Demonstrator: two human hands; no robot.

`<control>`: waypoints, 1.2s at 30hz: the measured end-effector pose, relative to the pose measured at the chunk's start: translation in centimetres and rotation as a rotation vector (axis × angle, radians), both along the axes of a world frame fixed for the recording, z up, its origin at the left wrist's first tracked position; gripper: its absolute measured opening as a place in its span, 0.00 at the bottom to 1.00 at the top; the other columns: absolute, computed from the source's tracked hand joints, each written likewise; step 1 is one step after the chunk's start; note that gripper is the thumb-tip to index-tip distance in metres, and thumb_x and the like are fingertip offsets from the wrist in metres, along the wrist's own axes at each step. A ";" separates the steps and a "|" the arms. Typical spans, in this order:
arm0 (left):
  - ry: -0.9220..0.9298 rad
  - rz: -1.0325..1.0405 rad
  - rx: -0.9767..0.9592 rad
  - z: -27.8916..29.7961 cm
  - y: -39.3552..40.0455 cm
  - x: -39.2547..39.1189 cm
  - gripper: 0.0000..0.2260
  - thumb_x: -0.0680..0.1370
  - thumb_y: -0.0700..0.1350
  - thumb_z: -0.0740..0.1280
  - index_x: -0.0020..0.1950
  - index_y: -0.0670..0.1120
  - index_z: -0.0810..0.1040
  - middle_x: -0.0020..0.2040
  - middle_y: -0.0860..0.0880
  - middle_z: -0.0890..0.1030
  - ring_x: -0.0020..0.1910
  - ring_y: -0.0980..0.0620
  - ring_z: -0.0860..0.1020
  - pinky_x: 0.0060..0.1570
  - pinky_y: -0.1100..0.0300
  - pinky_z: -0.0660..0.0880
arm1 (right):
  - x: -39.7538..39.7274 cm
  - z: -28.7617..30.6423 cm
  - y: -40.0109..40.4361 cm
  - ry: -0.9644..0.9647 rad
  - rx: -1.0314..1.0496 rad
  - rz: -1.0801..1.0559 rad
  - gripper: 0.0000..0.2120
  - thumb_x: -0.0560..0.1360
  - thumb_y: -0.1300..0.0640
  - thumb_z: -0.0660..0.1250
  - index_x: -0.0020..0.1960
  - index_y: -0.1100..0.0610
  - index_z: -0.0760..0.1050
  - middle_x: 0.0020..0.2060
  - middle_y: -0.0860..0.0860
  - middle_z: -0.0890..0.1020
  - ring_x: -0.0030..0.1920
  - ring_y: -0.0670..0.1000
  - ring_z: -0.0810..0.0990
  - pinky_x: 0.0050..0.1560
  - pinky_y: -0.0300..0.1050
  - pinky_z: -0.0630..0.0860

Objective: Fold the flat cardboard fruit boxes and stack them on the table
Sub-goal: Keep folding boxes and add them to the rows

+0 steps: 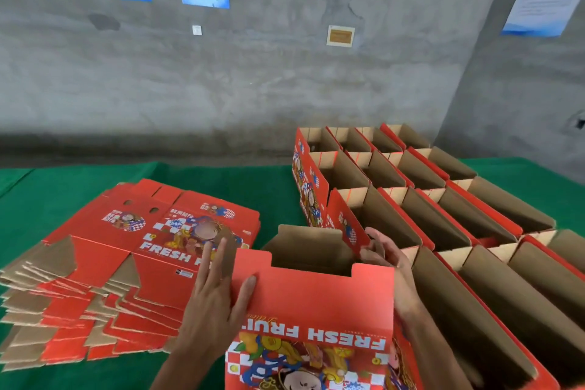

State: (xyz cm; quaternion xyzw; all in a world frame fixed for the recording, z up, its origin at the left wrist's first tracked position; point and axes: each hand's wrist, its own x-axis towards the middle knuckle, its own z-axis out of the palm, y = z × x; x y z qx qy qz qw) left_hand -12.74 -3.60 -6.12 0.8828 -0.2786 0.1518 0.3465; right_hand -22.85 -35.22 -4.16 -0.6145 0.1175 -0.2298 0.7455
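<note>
Boxes are bright red outside, plain brown inside, with white "FRESH FRUIT" lettering and blue-white checkers. Bench cloth's green, wall grey.

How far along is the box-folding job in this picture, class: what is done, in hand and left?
Done: many folded boxes stand open in rows on the right of the green table. In hand: one box stands opened up, the left hand flat against its left side and the right hand at its far right corner. Left: a thick pile of flat boxes on the left.
</note>
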 end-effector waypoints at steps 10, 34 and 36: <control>0.272 0.071 -0.068 -2.8 -2.0 -0.7 0.32 0.82 0.59 0.63 0.82 0.46 0.61 0.81 0.68 0.39 0.76 0.60 0.64 0.70 0.58 0.70 | -0.9 -0.9 0.8 -0.054 0.038 -0.199 0.29 0.84 0.42 0.56 0.66 0.66 0.76 0.55 0.61 0.83 0.63 0.62 0.80 0.66 0.55 0.76; -0.031 -0.363 -0.045 -3.4 -2.1 -0.4 0.15 0.77 0.33 0.69 0.55 0.51 0.86 0.57 0.61 0.82 0.59 0.61 0.79 0.57 0.52 0.80 | 2.4 -1.9 -0.5 0.407 -0.827 -0.132 0.23 0.78 0.29 0.58 0.38 0.45 0.78 0.33 0.45 0.81 0.38 0.45 0.82 0.42 0.42 0.74; -0.025 -0.339 -0.025 -3.5 -2.2 -0.4 0.14 0.80 0.36 0.69 0.59 0.52 0.84 0.59 0.61 0.82 0.61 0.61 0.78 0.63 0.52 0.77 | 2.5 -2.3 -0.3 0.440 -1.036 -0.150 0.21 0.78 0.28 0.56 0.41 0.43 0.73 0.40 0.40 0.80 0.45 0.43 0.79 0.49 0.46 0.74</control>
